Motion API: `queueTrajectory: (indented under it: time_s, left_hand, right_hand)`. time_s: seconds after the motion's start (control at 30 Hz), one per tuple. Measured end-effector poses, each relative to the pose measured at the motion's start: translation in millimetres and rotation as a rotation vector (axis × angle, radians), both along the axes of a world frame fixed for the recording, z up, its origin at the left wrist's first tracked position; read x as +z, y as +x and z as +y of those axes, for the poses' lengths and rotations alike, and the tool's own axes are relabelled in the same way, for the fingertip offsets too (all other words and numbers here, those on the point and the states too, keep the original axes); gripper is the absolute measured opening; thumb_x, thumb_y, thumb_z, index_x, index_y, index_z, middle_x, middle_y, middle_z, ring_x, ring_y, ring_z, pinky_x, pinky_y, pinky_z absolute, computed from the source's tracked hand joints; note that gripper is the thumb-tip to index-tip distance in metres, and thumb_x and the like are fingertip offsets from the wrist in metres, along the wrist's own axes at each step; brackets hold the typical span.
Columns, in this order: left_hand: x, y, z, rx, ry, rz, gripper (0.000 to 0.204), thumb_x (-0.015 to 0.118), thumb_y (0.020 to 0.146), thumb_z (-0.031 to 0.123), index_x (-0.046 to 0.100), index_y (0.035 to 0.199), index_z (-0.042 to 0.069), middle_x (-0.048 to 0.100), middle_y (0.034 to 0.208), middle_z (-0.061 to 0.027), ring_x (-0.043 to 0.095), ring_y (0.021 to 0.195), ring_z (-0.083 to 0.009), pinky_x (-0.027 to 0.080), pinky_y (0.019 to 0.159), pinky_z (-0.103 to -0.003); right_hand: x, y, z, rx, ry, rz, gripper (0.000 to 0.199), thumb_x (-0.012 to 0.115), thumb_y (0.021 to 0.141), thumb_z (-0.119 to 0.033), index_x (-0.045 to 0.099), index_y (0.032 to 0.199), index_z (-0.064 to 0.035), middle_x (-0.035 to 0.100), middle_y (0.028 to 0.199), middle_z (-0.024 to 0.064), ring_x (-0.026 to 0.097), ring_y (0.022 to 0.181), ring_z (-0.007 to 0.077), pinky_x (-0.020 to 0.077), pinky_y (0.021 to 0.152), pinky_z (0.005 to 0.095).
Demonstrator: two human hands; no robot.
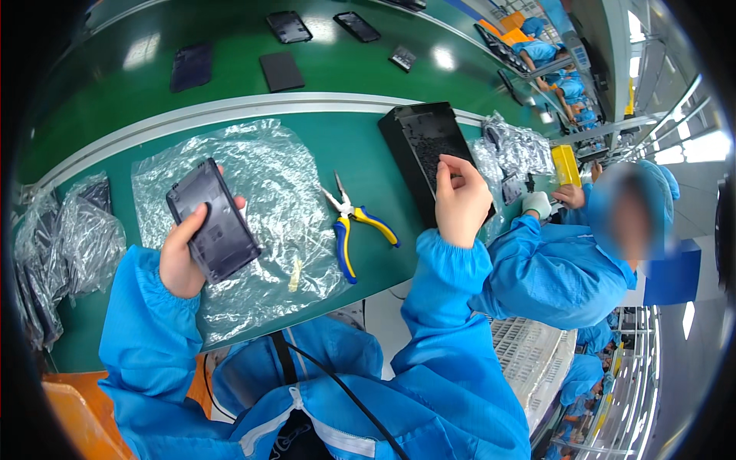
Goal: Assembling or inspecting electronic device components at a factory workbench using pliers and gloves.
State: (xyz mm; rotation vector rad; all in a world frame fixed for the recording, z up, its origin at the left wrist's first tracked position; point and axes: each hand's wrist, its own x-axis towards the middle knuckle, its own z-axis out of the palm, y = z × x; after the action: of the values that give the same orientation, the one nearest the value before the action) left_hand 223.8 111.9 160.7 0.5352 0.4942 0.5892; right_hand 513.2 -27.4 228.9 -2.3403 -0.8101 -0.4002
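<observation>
My left hand (184, 253) grips a dark rectangular plastic cover (213, 222), thumb on its face and fingers behind it, above a sheet of clear plastic film (268, 184) on the green table. At a long black box (410, 153) my right hand (462, 195) is closed in a pinch over its near end; whatever lies between the fingertips is too small to make out. Small black parts (437, 146) lie inside the box. Between my hands rests a pair of pliers (346, 222) with yellow and blue handles, jaws slightly apart.
Beyond a metal rail, a green conveyor (230, 54) carries several dark covers (289, 27). Bagged dark parts (84, 238) lie at the left. Close on the right sits a co-worker in blue (552, 268), near more plastic bags (517, 149) and a yellow bin (566, 165).
</observation>
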Motion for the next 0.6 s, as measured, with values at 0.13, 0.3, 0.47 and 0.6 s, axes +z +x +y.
queueTrajectory:
  time_s: [0.13,0.3,0.47,0.6]
  left_hand:
    - [-1.4,0.2,-1.6,0.094,-0.121,0.048,0.046,0.042,0.086,0.021,0.040,0.129,0.006,0.057,0.109,-0.0111,0.060,0.091,-0.0210,0.050,0.078,-0.033]
    - [-12.1,-10.9,1.9,0.049,-0.037,0.144,0.042,0.047,0.081,0.013,0.045,0.122,0.003,0.058,0.106,-0.0115,0.059,0.093,-0.0232,0.049,0.081,-0.035]
    - [-9.2,-14.3,2.0,0.132,0.086,0.175,0.044,0.056,0.076,0.005,0.046,0.119,0.001,0.059,0.102,-0.0122,0.059,0.092,-0.0249,0.046,0.083,-0.036]
    - [8.5,-8.4,3.9,0.050,0.075,0.177,0.052,0.053,0.077,0.006,0.038,0.128,0.005,0.056,0.106,-0.0114,0.058,0.093,-0.0235,0.055,0.064,-0.037]
  right_hand:
    - [-12.0,48.7,-13.8,-0.215,-0.497,0.056,0.022,0.071,0.069,-0.025,0.067,0.088,-0.0135,0.066,0.080,0.0086,0.064,0.078,0.0257,0.0496,0.069,0.0374]
    - [-26.0,60.2,-24.0,-0.205,-0.504,0.134,0.007,0.069,0.069,-0.022,0.068,0.070,-0.0153,0.065,0.082,0.0102,0.063,0.076,0.0285,0.0503,0.067,0.0388]
    - [-37.1,59.0,-28.8,-0.245,-0.366,-0.128,0.006,0.066,0.070,-0.019,0.069,0.074,-0.0160,0.062,0.081,0.0078,0.061,0.075,0.0296,0.0494,0.067,0.0406]
    - [-25.9,56.5,-33.9,-0.303,-0.310,-0.299,0.009,0.065,0.073,-0.019,0.069,0.079,-0.0150,0.064,0.083,0.0070,0.061,0.074,0.0283,0.0486,0.067,0.0401]
